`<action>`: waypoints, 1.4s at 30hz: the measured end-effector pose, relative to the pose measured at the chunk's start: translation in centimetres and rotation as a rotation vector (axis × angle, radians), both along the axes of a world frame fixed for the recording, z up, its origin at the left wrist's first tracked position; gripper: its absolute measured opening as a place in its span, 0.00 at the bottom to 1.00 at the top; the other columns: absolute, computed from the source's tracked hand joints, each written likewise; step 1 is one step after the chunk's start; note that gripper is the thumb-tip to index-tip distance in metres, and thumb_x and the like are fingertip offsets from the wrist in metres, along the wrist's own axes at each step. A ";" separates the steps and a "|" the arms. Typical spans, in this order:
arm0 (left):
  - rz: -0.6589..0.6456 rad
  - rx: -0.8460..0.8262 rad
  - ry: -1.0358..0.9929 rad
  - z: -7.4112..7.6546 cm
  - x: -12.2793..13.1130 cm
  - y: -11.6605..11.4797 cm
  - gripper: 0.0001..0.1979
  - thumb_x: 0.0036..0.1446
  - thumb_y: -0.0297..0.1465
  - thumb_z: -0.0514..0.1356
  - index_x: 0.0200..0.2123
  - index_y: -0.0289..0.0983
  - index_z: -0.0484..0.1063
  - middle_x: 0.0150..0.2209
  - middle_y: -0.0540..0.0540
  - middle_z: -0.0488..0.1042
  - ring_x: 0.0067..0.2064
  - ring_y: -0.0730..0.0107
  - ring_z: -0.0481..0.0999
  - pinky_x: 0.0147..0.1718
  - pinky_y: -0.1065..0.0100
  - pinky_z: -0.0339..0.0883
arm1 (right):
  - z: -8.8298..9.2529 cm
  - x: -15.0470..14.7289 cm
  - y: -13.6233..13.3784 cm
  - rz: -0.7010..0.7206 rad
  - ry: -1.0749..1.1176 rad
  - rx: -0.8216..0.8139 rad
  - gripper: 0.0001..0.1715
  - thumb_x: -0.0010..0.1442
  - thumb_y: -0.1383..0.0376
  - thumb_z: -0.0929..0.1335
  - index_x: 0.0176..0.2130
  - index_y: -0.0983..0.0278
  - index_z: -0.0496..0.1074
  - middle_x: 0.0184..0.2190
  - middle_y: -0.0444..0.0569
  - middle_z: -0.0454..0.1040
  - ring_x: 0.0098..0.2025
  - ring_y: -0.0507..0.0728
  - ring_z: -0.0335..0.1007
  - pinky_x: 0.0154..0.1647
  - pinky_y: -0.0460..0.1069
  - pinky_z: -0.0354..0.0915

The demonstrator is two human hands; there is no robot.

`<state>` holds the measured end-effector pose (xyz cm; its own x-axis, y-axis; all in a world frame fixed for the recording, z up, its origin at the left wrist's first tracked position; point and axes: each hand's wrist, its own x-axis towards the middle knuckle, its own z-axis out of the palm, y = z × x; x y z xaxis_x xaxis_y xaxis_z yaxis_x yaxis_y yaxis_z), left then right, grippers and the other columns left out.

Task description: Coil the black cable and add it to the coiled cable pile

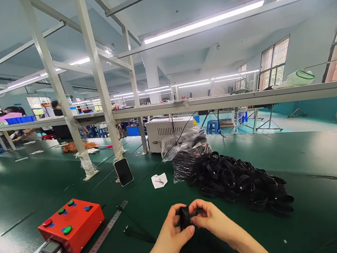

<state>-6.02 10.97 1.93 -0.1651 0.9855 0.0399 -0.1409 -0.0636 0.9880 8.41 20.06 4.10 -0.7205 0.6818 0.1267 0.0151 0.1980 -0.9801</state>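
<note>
My left hand (172, 235) is closed around a small coil of black cable (184, 218), its thumb along the near side and its fingers behind. From the right, my right hand (210, 220) reaches in with bent fingers and thumb pinched at the coil's right edge. What exactly lies between those right fingertips is partly hidden. Just beyond both hands, a large heap of similar black cable coils (240, 182) lies on the dark green tabletop (325, 156). Loose black cable ends (138, 234) extend on the table left of my left hand.
A red box with green and red buttons (71, 222) stands at left beside a metal ruler (108, 229). A phone (123, 172) leans on a shelf post. A white paper scrap (159, 180), a plastic bag of coils (188, 155) and a beige metal case (168, 130) are behind.
</note>
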 end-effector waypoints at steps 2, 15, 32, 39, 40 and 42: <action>0.007 -0.011 -0.002 -0.1 0.0 0.0 0.29 0.47 0.38 0.70 0.50 0.42 0.64 0.39 0.46 0.77 0.38 0.68 0.79 0.39 0.67 0.69 | 0.2 0.0 -0.1 0.034 -0.021 0.019 0.05 0.48 0.68 0.68 0.31 0.62 0.71 0.29 0.41 0.66 0.28 0.51 0.60 0.29 0.46 0.58; 0.017 -0.027 -0.039 0.6 0.5 -0.2 0.29 0.39 0.29 0.73 0.47 0.40 0.71 0.36 0.50 0.77 0.28 0.77 0.72 0.28 0.73 0.66 | 2.6 1.0 -1.4 0.151 -0.159 0.202 0.03 0.51 0.67 0.70 0.27 0.60 0.71 0.31 0.41 0.60 0.32 0.53 0.58 0.32 0.47 0.57; -0.165 -0.019 -0.220 1.6 -1.0 -1.0 0.33 0.40 0.33 0.75 0.51 0.47 0.71 0.59 0.38 0.68 0.42 0.49 0.82 0.38 0.57 0.76 | 1.9 1.2 -0.1 -0.010 -0.082 0.180 0.08 0.60 0.59 0.66 0.33 0.60 0.64 0.27 0.41 0.62 0.30 0.54 0.58 0.31 0.48 0.58; -0.188 -0.071 -0.164 1.0 -0.4 -0.8 0.42 0.37 0.30 0.76 0.57 0.41 0.66 0.50 0.35 0.76 0.39 0.49 0.83 0.33 0.61 0.76 | 1.4 0.6 -1.1 -0.132 -0.247 0.815 0.19 0.58 0.72 0.64 0.47 0.57 0.73 0.34 0.48 0.74 0.33 0.58 0.65 0.36 0.53 0.59; -0.197 -0.085 -0.148 0.9 -0.4 -0.8 0.41 0.37 0.31 0.76 0.57 0.40 0.67 0.49 0.34 0.76 0.39 0.49 0.83 0.33 0.61 0.76 | 1.2 0.6 -1.1 -0.110 -0.261 0.906 0.22 0.58 0.73 0.63 0.49 0.58 0.73 0.33 0.49 0.74 0.32 0.59 0.65 0.37 0.54 0.59; -0.226 -0.109 -0.117 0.9 -0.4 -0.8 0.37 0.39 0.33 0.75 0.54 0.38 0.69 0.48 0.35 0.77 0.39 0.49 0.83 0.33 0.62 0.76 | 0.5 0.5 -0.9 -0.055 -0.272 1.025 0.24 0.59 0.74 0.61 0.52 0.60 0.73 0.29 0.50 0.73 0.30 0.59 0.64 0.37 0.55 0.59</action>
